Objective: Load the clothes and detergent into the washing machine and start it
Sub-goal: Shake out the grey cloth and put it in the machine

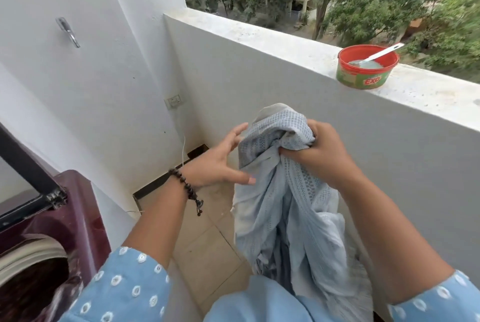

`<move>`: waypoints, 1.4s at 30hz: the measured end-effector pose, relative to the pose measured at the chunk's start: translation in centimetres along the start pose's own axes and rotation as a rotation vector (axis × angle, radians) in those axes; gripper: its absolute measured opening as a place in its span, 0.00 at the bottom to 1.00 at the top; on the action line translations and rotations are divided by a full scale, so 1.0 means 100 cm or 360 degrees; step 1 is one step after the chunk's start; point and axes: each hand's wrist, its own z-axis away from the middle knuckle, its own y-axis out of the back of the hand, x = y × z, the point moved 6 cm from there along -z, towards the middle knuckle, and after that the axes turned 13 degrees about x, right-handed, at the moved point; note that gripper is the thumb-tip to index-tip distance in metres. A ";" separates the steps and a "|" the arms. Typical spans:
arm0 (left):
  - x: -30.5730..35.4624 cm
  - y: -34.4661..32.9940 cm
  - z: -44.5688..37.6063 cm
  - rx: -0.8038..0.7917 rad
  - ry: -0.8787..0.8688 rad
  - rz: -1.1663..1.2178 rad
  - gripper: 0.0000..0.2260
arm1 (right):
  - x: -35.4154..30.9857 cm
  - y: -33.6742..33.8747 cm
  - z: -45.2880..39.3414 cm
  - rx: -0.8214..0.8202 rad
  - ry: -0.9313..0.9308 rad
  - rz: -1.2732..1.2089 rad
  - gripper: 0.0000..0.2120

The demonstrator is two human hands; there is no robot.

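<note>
A pale blue-grey garment (283, 192) is held up in mid-air over the tiled balcony floor (207, 243), in front of the parapet wall (285, 93); its upper part is bunched in the right hand (324, 151), fingers curled tight into the cloth — a full fist grip; the rest of the fabric hangs down toward the person's lap. The left hand (220, 163) is held just beside the bunched cloth, fingers spread and mostly straight; fingertips are touching or nearly touching the fabric edge, nothing is gripped; a dark bead bracelet (187, 186) is worn on that wrist. The washing machine (52, 231) is seen at lower left — maroon top, lid raised, drum opening exposed; dark contents are visible in the drum, but what they are cannot be told; the garment is well apart from the opening, to its right. A red-rimmed green tub (367, 67) is set on the parapet ledge at upper right, well apart from the machine; a white spoon (379, 54) is resting in it, handle out over the rim. A wall switch (174, 101) with a white cable below it is mounted in the corner.
</note>
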 end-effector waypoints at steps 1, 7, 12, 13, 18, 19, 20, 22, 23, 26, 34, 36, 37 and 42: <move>-0.013 -0.008 0.004 -0.0078 0.0068 -0.0067 0.47 | -0.010 0.002 -0.002 -0.0019 0.0030 -0.0093 0.08; -0.062 -0.042 -0.002 -0.0126 0.0233 -0.0287 0.39 | -0.067 0.016 -0.015 -0.0151 0.0247 -0.0539 0.14; -0.052 -0.019 -0.026 0.0298 0.0085 -0.0129 0.13 | -0.091 0.029 -0.023 -0.0195 0.0346 -0.0755 0.15; -0.048 -0.005 -0.030 0.0427 0.0038 -0.0138 0.10 | -0.093 0.034 -0.024 -0.0176 0.0384 -0.0765 0.16; 0.010 0.060 -0.031 0.1036 -0.0227 -0.0082 0.06 | -0.064 0.070 -0.038 0.0044 0.0386 -0.0223 0.18; 0.029 0.073 -0.028 0.1171 -0.0302 -0.0109 0.06 | -0.051 0.074 -0.042 0.0014 0.0304 0.0075 0.20; 0.046 0.084 -0.026 0.1265 -0.0383 -0.0160 0.05 | -0.038 0.076 -0.044 -0.0088 0.0184 0.0403 0.23; 0.075 0.094 -0.023 0.1306 -0.0501 -0.0195 0.06 | -0.017 0.073 -0.039 -0.0436 0.0009 0.0934 0.29; 0.087 0.092 -0.021 0.1276 -0.0521 -0.0191 0.09 | -0.013 0.069 -0.034 -0.0584 -0.0026 0.1052 0.31; 0.110 0.072 -0.021 0.1082 -0.0558 -0.0336 0.12 | -0.015 0.053 -0.024 -0.0655 -0.0018 0.1031 0.46; 0.112 0.018 -0.030 0.0731 -0.0594 -0.0837 0.09 | -0.031 -0.011 -0.017 -0.0397 0.0157 0.0469 0.48; 0.110 0.018 -0.028 0.0683 -0.0605 -0.0724 0.09 | -0.029 -0.020 -0.022 -0.0280 0.0225 0.0342 0.21; 0.107 0.021 -0.026 0.0640 -0.0594 -0.0614 0.09 | -0.026 -0.019 -0.025 -0.0219 0.0226 0.0288 0.13; 0.076 0.018 -0.011 0.0311 -0.0327 0.0205 0.18 | -0.040 -0.008 -0.033 0.0022 0.0265 -0.0005 0.12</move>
